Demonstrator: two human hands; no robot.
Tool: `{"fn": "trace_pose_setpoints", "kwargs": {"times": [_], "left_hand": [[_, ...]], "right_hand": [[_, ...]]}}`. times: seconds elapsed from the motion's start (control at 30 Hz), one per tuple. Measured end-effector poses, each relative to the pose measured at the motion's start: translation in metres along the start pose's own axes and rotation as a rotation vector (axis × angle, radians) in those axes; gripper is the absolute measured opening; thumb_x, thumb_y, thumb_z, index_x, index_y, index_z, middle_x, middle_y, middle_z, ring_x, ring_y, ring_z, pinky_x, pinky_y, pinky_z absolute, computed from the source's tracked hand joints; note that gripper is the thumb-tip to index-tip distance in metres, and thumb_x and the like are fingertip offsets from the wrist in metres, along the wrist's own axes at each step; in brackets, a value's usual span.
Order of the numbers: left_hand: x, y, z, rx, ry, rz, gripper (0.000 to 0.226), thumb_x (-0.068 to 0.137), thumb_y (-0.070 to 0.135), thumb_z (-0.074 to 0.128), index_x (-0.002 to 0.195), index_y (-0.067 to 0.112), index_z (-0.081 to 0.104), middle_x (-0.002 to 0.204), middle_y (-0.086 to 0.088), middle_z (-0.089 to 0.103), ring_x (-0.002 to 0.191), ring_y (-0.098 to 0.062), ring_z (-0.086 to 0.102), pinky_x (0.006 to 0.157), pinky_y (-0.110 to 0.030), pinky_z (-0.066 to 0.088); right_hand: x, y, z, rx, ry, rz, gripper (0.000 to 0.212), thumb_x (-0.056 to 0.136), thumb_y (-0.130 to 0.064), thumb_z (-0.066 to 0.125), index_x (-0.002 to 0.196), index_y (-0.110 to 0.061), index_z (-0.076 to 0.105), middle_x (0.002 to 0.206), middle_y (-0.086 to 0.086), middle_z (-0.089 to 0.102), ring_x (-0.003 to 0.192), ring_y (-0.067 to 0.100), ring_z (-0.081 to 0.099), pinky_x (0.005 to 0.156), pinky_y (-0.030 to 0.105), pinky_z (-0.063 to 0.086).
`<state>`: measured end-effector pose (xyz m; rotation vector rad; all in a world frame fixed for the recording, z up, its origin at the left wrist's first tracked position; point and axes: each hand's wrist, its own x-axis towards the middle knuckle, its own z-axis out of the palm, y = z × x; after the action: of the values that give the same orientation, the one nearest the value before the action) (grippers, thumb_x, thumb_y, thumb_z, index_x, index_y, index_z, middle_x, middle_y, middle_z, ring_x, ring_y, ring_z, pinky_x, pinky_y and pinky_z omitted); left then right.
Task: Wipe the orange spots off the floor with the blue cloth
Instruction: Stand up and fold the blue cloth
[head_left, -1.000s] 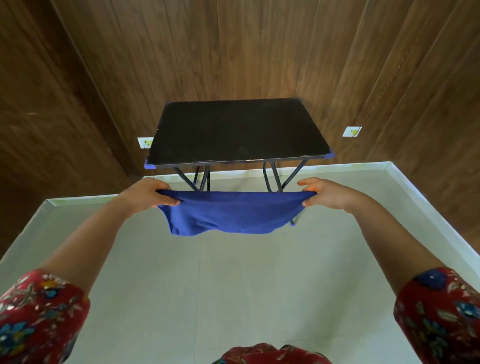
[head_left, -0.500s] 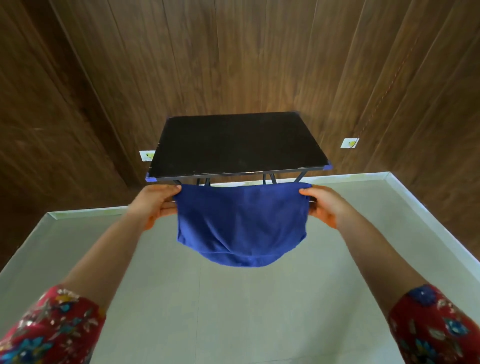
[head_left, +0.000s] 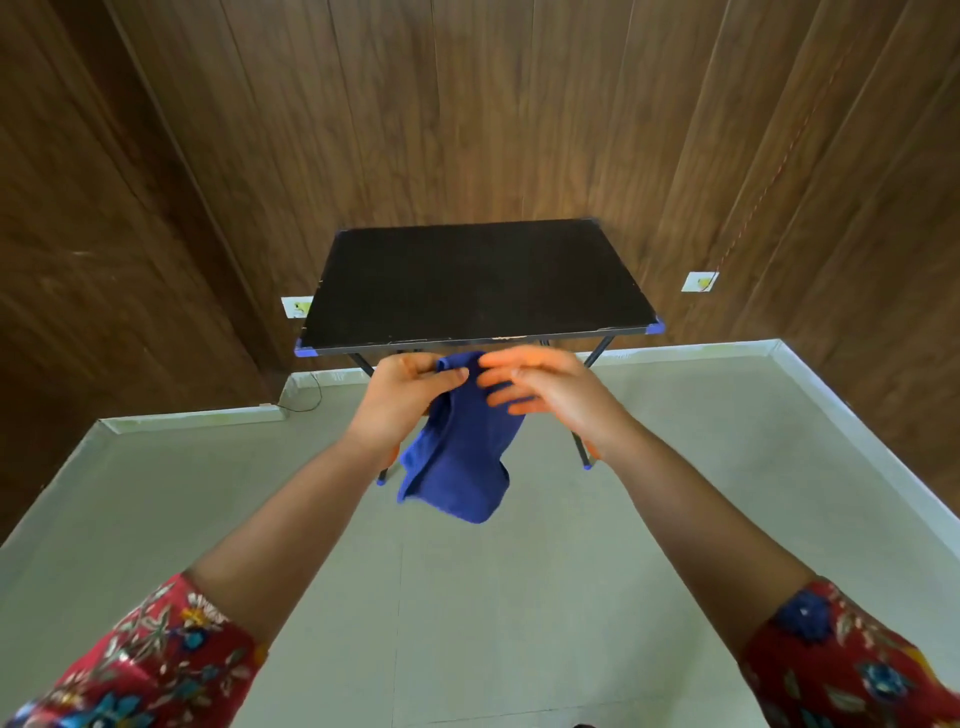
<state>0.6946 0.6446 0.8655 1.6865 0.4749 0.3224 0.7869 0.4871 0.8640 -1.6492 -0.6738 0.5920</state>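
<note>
Firstly, the doubtful entries on my feed: right hand (head_left: 545, 389) — motion-blurred, thumb out of sight; table (head_left: 478, 280), black top with blue corner caps, its legs mostly covered by the hands and the cloth; red floral sleeves (head_left: 156, 665) cut off at the bottom corners; thin orange slivers (head_left: 592, 450) at the edges of both wrists, too little showing for me to say whether they are marks on the floor (head_left: 467, 623).

Next, the blue cloth (head_left: 462, 462): in the air in front of the table's near edge, well above the floor, between the two hands; left hand (head_left: 410, 395) grips its bunched top, fingers curled over it with the tips pressed into the fabric; the right hand's fingers (head_left: 509, 374) lie spread and almost straight across the front of the upper part, gripping nothing that I can see — contact itself is lost in the blur.

Appearance: deep blue, soft, gathered into vertical folds; narrow at the top, wider below; lower edge rounded and hanging free.
</note>
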Motion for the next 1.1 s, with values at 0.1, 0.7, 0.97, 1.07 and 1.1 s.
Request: {"fn": "trace_pose_setpoints", "kwargs": {"times": [0.1,0.7,0.97,1.07,1.1], "left_hand": [[-0.001,0.002,-0.006,-0.008,-0.085,0.023,0.022,0.092,0.013,0.059,0.084,0.025,0.076,0.084,-0.003,0.072,0.079,-0.014,0.065,0.076,-0.028,0.051],[0.006,-0.014,-0.053,0.043,-0.231,0.036,0.014,0.095,0.021,0.053,0.101,0.016,0.065,0.098,-0.002,0.070,0.093,-0.017,0.066,0.086,-0.030,0.052],[-0.005,-0.082,-0.028,-0.073,-0.376,-0.505,0.053,0.092,0.037,0.057,0.139,0.026,0.037,0.111,-0.005,0.069,0.091,-0.022,0.071,0.079,-0.035,0.056],[-0.005,-0.107,-0.025,-0.024,-0.300,-0.507,0.054,0.089,0.001,0.058,0.138,0.021,0.045,0.103,-0.004,0.068,0.085,-0.018,0.066,0.074,-0.028,0.055],[-0.004,-0.107,-0.023,-0.002,-0.292,-0.469,0.050,0.090,-0.002,0.054,0.135,0.019,0.050,0.105,-0.003,0.066,0.088,-0.017,0.064,0.076,-0.028,0.054]], "right_hand": [[0.009,0.015,-0.015,-0.224,0.117,-0.116,0.049,0.089,-0.023,0.068,0.132,-0.036,0.049,0.127,-0.010,0.057,0.117,0.004,0.053,0.090,0.017,0.041],[-0.003,0.016,-0.044,-0.079,-0.005,0.033,0.016,0.093,-0.017,0.063,0.106,-0.028,0.061,0.101,-0.007,0.071,0.093,0.012,0.069,0.071,0.022,0.057],[-0.025,0.089,-0.018,0.242,0.022,0.677,0.039,0.090,-0.050,0.060,0.107,-0.016,0.068,0.104,0.006,0.073,0.103,0.023,0.066,0.089,0.038,0.053],[-0.030,0.108,-0.011,0.285,0.014,0.642,0.028,0.094,-0.021,0.061,0.117,-0.005,0.064,0.111,0.013,0.071,0.100,0.023,0.068,0.079,0.034,0.056],[-0.028,0.109,-0.009,0.304,0.017,0.636,0.031,0.094,-0.016,0.060,0.123,-0.002,0.061,0.111,0.014,0.070,0.100,0.023,0.068,0.079,0.033,0.056]]}}
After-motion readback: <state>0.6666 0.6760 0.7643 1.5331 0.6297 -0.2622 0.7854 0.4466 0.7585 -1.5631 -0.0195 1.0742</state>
